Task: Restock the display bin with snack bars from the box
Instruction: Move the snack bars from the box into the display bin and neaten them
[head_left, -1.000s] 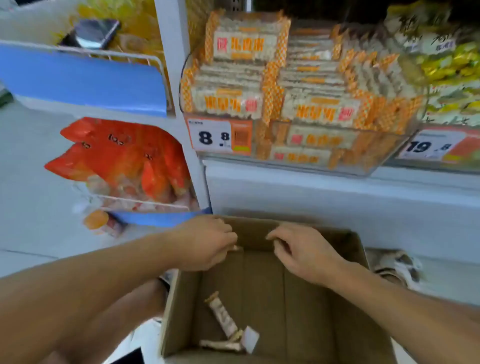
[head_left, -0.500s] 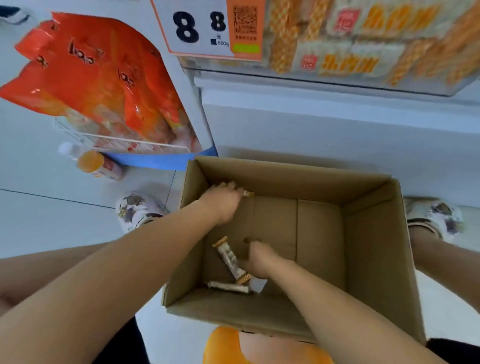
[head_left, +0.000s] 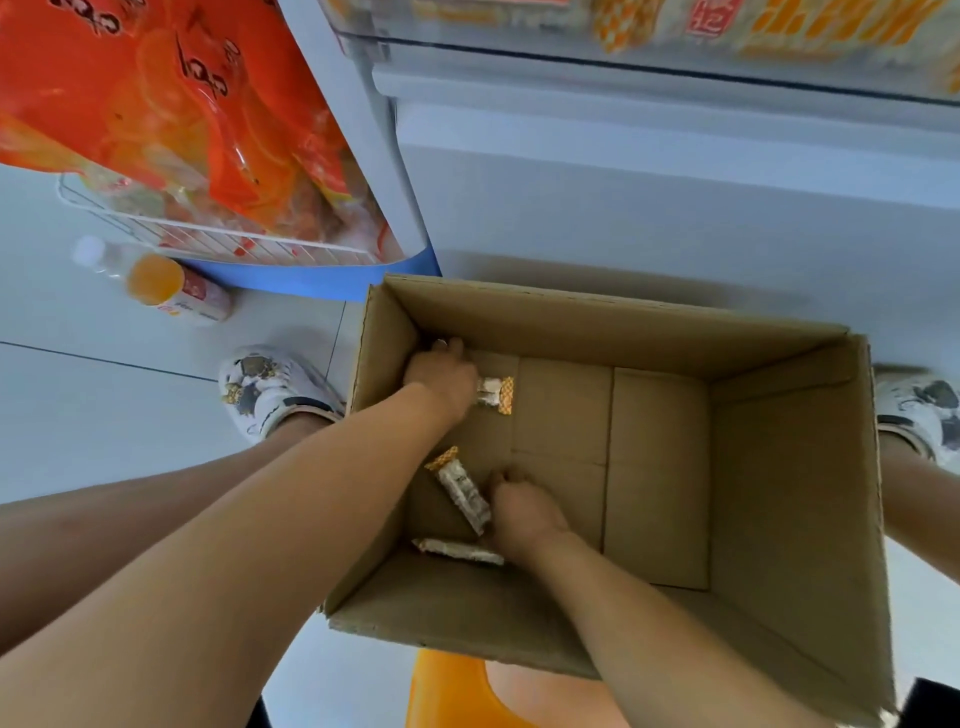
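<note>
The open cardboard box (head_left: 613, 317) stands on the floor below the shelf. Deep in its far left corner my left hand (head_left: 441, 376) holds a snack bar (head_left: 497, 395), whose orange-checked end sticks out to the right. Near the front left of the box floor my right hand (head_left: 524, 514) curls its fingers on the lower end of a second, slanted bar (head_left: 460, 488). A third bar (head_left: 457, 551) lies flat just below it. The display bin (head_left: 727, 36), blurred and packed with bars, runs along the top edge.
Orange snack bags (head_left: 171, 104) fill a white wire basket (head_left: 234, 247) at upper left. A bottle of orange drink (head_left: 161, 286) lies on the floor. My shoes (head_left: 270, 389) flank the box, and an orange stool (head_left: 447, 691) sits below it.
The view has tipped down from the bin to the box. Both hands have gone from the box rim down onto the box floor, the right one onto the bars at the front left.
</note>
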